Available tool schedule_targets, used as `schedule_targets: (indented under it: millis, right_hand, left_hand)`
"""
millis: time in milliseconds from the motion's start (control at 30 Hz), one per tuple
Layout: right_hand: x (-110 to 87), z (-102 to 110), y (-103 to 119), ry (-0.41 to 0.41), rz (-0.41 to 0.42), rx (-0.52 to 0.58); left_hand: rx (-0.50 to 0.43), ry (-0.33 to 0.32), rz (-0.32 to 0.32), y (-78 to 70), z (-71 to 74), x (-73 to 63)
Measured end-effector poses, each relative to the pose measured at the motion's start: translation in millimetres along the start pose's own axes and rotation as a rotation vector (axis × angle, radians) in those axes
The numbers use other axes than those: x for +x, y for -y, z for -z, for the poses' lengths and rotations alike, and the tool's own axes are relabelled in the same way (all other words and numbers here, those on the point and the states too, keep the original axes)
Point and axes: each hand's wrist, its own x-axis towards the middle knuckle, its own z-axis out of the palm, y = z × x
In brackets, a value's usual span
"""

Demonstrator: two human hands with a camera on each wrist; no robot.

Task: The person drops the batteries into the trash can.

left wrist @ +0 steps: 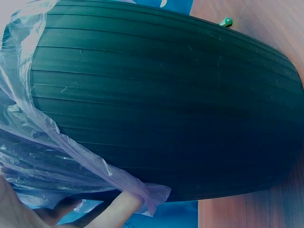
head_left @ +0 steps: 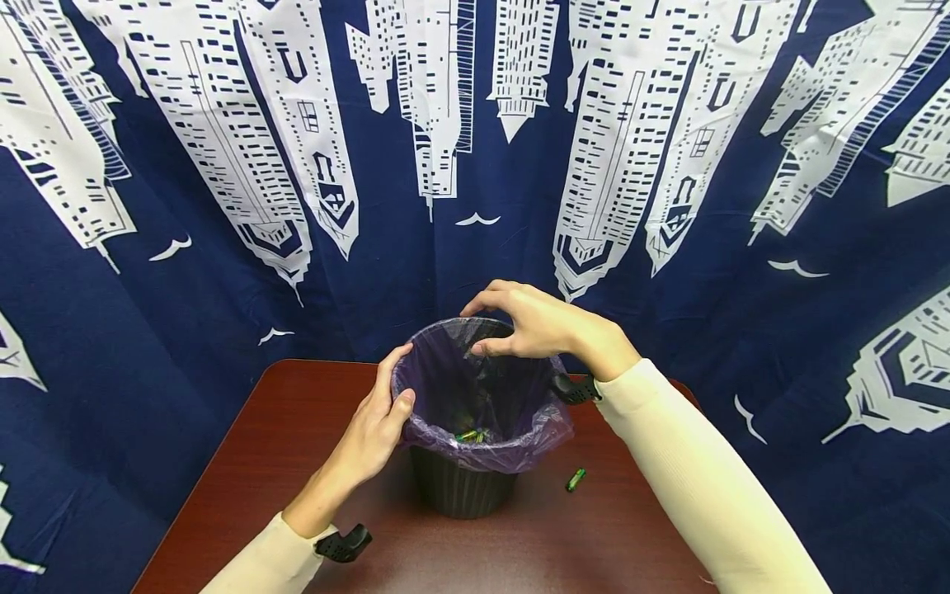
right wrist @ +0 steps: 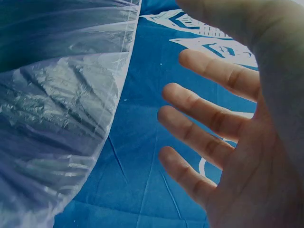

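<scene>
A dark ribbed trash bin [head_left: 463, 487] stands upright, with a thin purple plastic liner [head_left: 545, 433] folded over its rim. My left hand [head_left: 374, 425] grips the bin at its left rim, over the liner. In the left wrist view a finger [left wrist: 116, 211] lies against the liner's loose edge. Above the far right of the rim is my right hand [head_left: 530, 322], its fingers spread and slightly bent. The right wrist view shows that palm [right wrist: 256, 175] with nothing in it, beside the liner. Several green batteries [head_left: 471, 436] lie at the bottom inside the bin.
One green battery [head_left: 576, 479] lies on the reddish-brown table [head_left: 297, 429], to the right of the bin. Behind the table hangs a navy cloth [head_left: 416, 272] printed with white buildings. A black band [head_left: 345, 544] circles each wrist.
</scene>
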Motion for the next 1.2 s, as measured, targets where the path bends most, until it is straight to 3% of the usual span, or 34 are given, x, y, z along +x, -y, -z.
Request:
schedule_targets:
  millis: [567,1200]
  right_hand:
    - [-32.1,-3.8,-12.9,-0.053,-0.015,0.049]
    - [-79.2,-9.9,-40.5,-0.160,-0.091,0.054]
  left_hand:
    - [-0.006,0.005,-0.004,1.5,0.3,-1.0]
    - [0.005,-0.006,-0.011,-0.5,-0.6,-0.2]
